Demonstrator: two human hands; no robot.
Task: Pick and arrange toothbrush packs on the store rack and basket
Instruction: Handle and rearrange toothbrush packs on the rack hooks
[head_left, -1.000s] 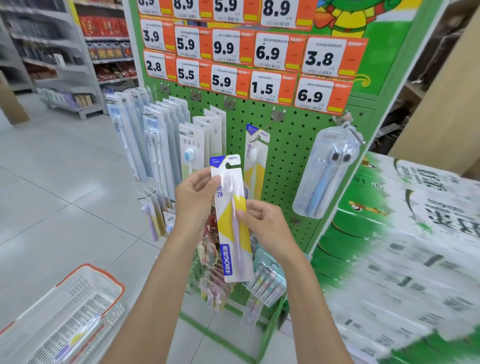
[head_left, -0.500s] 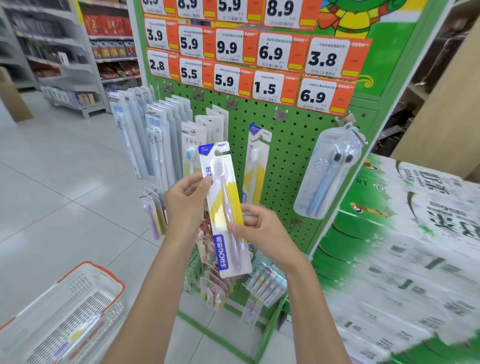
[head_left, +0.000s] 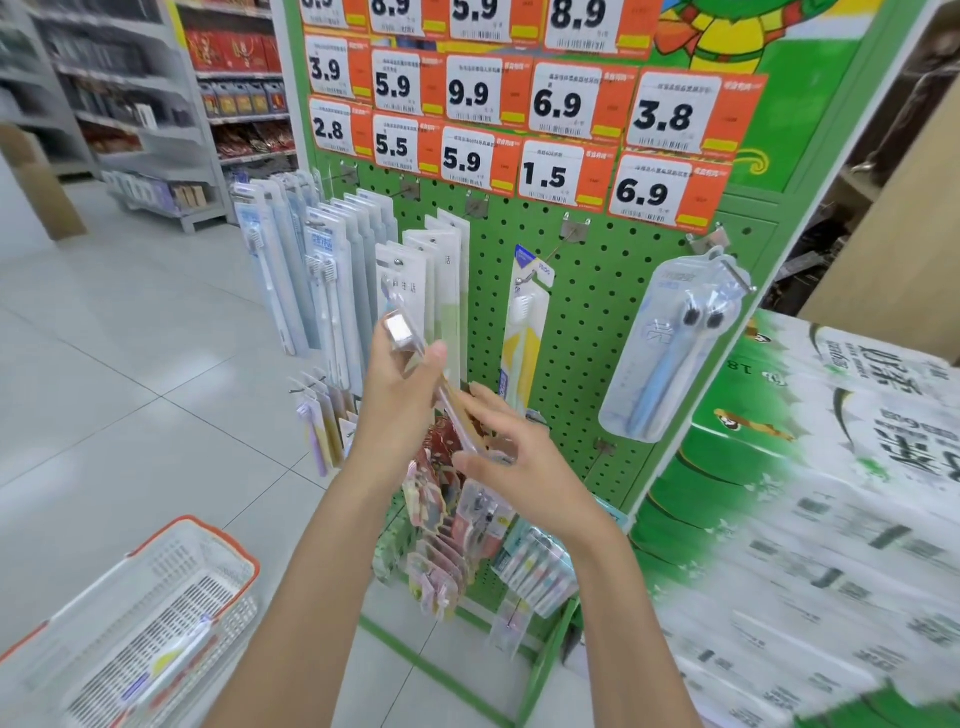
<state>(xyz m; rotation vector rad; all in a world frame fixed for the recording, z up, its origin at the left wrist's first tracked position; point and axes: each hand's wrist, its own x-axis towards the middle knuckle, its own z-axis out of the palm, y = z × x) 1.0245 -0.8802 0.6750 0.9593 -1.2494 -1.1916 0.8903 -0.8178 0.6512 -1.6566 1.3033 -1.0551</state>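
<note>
— Pack (head_left: 404, 332) first: where is it?

— Between both hands, in front of the rack (head_left: 587, 322). It is tilted and turned nearly edge-on, top end up and to the left. It is too blurred to read the print.

— And the left hand (head_left: 395, 400)?

— Its fingers curl round the pack's upper part, with the thumb on the near edge. That is a firm grip.

— The right hand (head_left: 519, 467)?

— Its fingers (head_left: 485, 397) are almost straight and point up along the pack's lower end, which sits between them and the thumb. It looks like a light pinch, as far as the blur lets me tell.

— What hangs beyond the fingers?

— Just right of the right fingertips, a yellow pack (head_left: 524, 343) hangs on a hook. Farther right is a clear pack (head_left: 670, 358) with two blue brushes. Behind the left fingers are white packs (head_left: 415, 270) in rows. Below both hands, small bright packs (head_left: 441, 566) hang low on the rack.

— Above?

— Rows of orange and white price tags (head_left: 566, 171), well above the fingers.

— And the basket (head_left: 156, 577)?

— Down to the left of the left arm, well apart from the fingers. It is white with an orange rim, and a second pack (head_left: 174, 657) lies in it.

— To the right?

— Green-and-white cartons (head_left: 831, 493), stacked beside the rack.
</note>
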